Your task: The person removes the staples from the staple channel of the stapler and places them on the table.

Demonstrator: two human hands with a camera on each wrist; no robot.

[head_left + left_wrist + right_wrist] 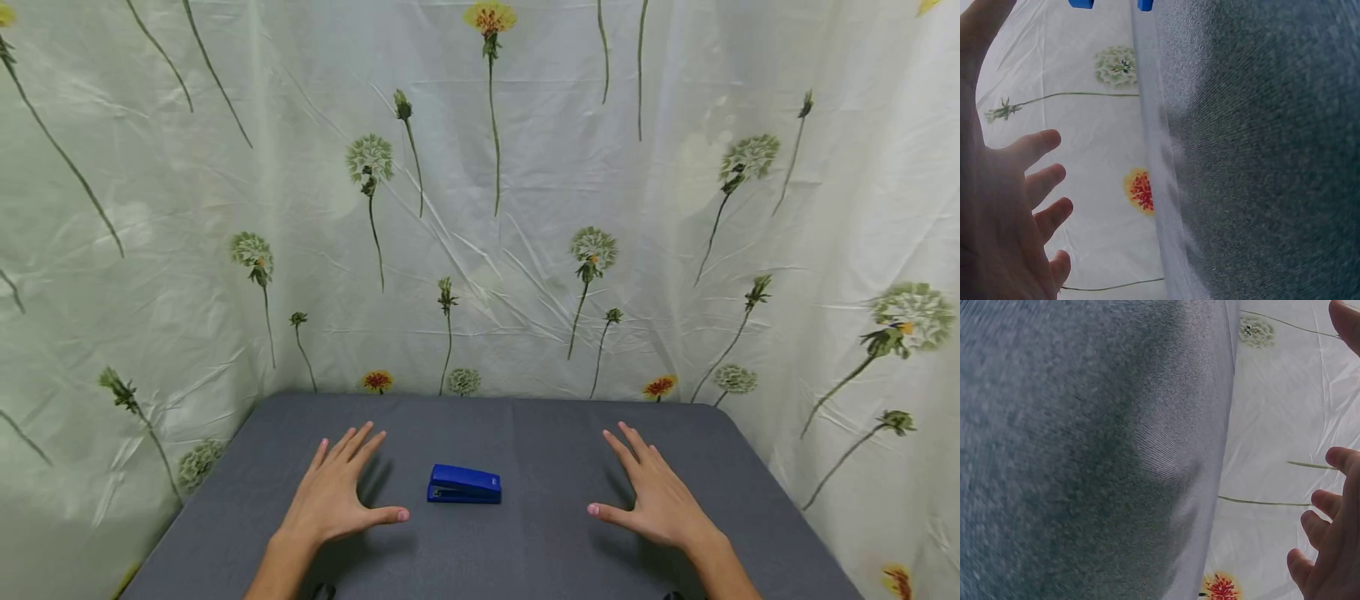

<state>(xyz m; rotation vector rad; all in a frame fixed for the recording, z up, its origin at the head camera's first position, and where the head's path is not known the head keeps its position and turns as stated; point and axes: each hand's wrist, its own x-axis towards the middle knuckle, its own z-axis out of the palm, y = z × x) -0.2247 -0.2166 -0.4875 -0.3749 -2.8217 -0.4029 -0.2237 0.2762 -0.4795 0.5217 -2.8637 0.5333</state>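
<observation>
Blue stapler (pixel 464 483) sits on its base on the grey tabletop (pixel 540 546), lower middle of the head view, a touch left of ctr. Long side faces the cam; its gap w/ a bit of metal is at the frame-left end, top sloping down toward frame right. L hand (pixel 330 493), lower left, is nearer: thumb tip just beside the stapler in frame, not touching. R hand (pixel 660 504), lower right, is well apart from it. Both grips: fingers spread, nothing held; shadows under them suggest both are off the surface. In the L wrist view, two blue bits at the top edge are prob. the stapler; R wrist view doesn't show it. Flowered curtain (pixel 322 208) fills the bkgd.

For a sure hold, L hand is prob. the better pick: come in low, thumb on the near long side, fingers on the far side, approx. mid-body. Keep fingertips clear of the gap, & don't press the top, as it'd likely give. R hand could steady the frame-right end if req'd.
</observation>
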